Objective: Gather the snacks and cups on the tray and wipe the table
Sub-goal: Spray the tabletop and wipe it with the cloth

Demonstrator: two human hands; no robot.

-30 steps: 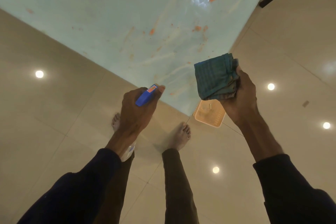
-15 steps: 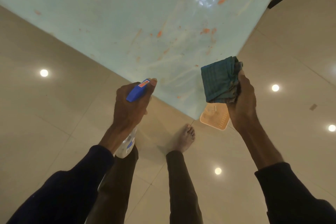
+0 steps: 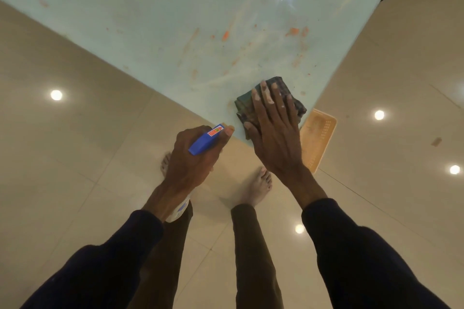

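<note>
My right hand, fingers flat and straight, presses the cloth onto the table at its near corner. The orange smears lie ahead, beyond my fingertips. My left hand grips the spray bottle beside the edge.

The left hand covers most of the spray bottle, whose red label is too small to read. The right hand hides the middle of the cloth and one edge of the orange tray. The table runs past the top edge.
</note>
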